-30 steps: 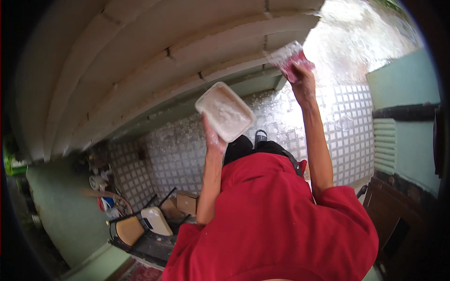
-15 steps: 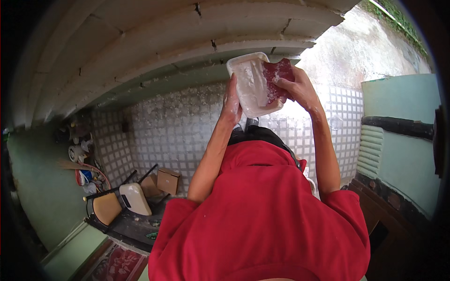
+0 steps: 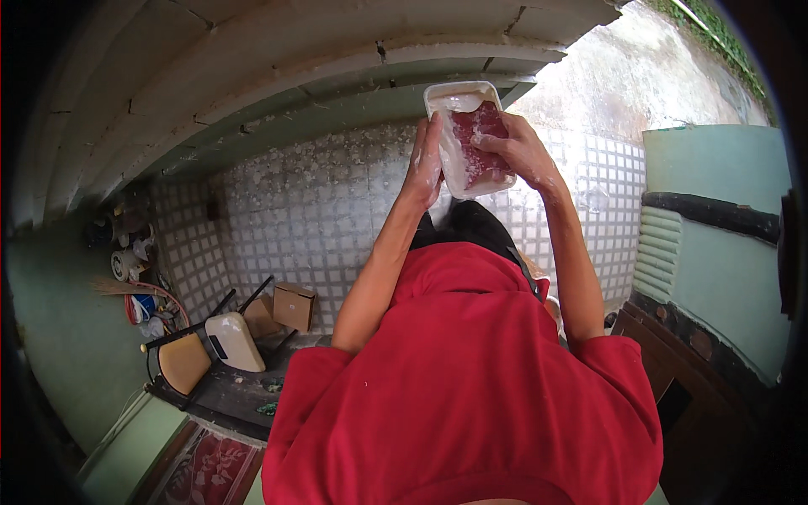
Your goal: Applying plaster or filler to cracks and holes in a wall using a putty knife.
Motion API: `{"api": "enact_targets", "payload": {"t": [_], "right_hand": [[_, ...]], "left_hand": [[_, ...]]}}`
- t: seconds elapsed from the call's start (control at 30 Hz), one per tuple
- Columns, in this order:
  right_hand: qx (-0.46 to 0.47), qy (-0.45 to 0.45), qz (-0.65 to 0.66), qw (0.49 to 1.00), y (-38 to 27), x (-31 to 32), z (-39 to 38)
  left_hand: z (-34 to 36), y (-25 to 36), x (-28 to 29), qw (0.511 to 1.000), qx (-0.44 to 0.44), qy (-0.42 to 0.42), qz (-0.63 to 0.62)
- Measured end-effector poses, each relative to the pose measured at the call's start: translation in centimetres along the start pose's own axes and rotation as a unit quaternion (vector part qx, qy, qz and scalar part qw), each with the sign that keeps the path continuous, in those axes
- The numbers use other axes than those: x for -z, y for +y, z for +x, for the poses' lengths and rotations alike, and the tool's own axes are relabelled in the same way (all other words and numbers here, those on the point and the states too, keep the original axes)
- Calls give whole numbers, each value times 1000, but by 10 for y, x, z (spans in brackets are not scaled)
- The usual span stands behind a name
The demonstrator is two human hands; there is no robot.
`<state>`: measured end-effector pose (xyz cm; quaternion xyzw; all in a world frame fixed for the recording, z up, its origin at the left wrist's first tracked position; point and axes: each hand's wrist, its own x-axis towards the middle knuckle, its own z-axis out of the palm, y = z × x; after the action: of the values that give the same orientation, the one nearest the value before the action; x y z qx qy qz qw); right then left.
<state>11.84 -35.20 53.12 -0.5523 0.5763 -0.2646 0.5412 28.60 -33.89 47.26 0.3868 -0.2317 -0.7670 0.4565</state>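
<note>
A shallow white rectangular tub (image 3: 461,87) is held up in front of my body. White paste (image 3: 452,145) coats its inside. Along its left side lies my left hand (image 3: 425,160), closed on the tub, with some fingers hidden beneath it. My right hand (image 3: 520,151) grips a flat dark red scraper (image 3: 482,124) with a wavy edge. White smears mark the scraper, which lies inside the tub over the paste. Specks of white paste also show on both hands.
Overhead runs a pale panelled ceiling edge (image 3: 337,63). White-spattered tiles (image 3: 303,194) cover the floor. At lower left are a cardboard box (image 3: 295,306), two chairs with a cream (image 3: 236,341) and a tan seat (image 3: 184,364), and assorted clutter (image 3: 135,265). Green walls (image 3: 715,168) stand both sides.
The scraper has moved left and deeper into the tub, turning flatter over the paste. The tub has shifted slightly up and right in view, with both hands on it.
</note>
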Motion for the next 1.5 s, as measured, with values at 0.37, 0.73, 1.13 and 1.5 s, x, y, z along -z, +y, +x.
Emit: {"api": "enact_targets", "payload": {"t": [0.37, 0.73, 1.13, 1.5], "right_hand": [[-62, -36, 241, 968, 16, 58, -2], [-34, 0, 339, 940, 69, 181, -17], [-27, 59, 466, 882, 145, 197, 11], [88, 158, 561, 808, 214, 199, 166]], "left_hand": [[25, -25, -46, 999, 1, 26, 28], [75, -72, -119, 998, 20, 26, -53], [145, -136, -119, 992, -11, 66, -111], [203, -178, -70, 988, -41, 116, -94]]}}
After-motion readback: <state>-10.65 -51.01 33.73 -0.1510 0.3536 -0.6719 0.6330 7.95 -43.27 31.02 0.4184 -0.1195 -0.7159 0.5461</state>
